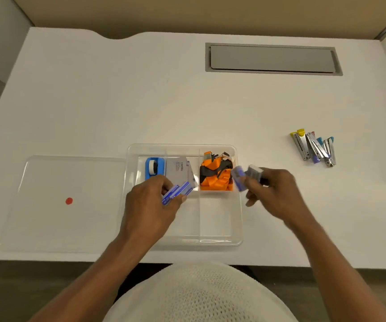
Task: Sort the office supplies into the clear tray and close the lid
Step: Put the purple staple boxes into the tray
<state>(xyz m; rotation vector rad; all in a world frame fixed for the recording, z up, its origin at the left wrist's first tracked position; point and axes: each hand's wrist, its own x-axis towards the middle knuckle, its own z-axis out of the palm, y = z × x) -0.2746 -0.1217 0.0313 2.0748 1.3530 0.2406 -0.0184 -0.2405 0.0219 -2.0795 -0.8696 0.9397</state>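
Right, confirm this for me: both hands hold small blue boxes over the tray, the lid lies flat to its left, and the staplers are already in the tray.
Not quite. In the head view the staplers lie on the desk, off to the right of the tray, not in it. The rest stands: the left hand and right hand each hold small blue boxes, and the lid lies flat to the left.

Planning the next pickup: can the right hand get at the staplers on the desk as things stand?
Probably not yet. The path to the staplers looks bare, with nothing on the desk between, but the right hand is already full of small blue boxes.
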